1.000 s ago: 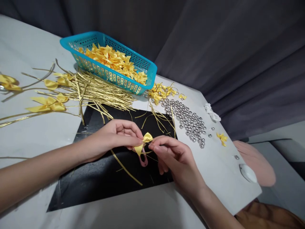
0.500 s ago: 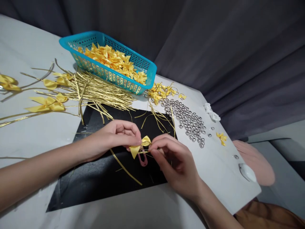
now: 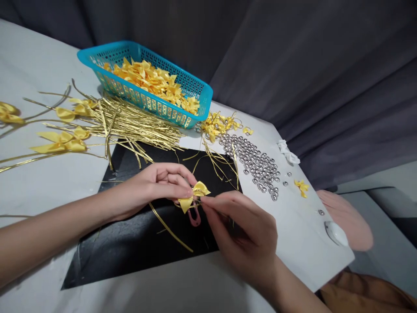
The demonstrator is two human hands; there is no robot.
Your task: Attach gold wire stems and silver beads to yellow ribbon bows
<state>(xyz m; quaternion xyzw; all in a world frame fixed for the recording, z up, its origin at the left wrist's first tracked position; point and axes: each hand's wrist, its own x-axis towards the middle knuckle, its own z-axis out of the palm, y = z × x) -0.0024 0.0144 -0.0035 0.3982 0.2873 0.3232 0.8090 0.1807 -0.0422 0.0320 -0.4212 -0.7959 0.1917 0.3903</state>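
Note:
Over the black mat (image 3: 130,252), my left hand (image 3: 159,184) pinches a yellow ribbon bow (image 3: 201,188) between thumb and fingers. A pink plastic piece (image 3: 195,217), shaped like a pin or stitch marker, hangs just below the bow; its upper end is hidden by my fingers. To the right of the bow, the thumb and forefinger of my right hand (image 3: 247,230) are closed on a thin gold cord (image 3: 198,201) that runs round the bow's middle. The cord's end is hidden in the fingertips. One loose gold cord (image 3: 171,230) lies on the mat underneath.
Behind the mat stands a teal basket (image 3: 146,99) with many yellow bows, beside a pile of gold cords (image 3: 137,126). Silver beads (image 3: 256,163) spread to the right, near a bunch of beaded bows (image 3: 216,124). A white rounded object (image 3: 336,233) sits near the right edge.
My right hand has turned and moved slightly down, its fingertips drawing closer to the bow's middle with the cord. My left hand stays almost in place, still pinching the bow.

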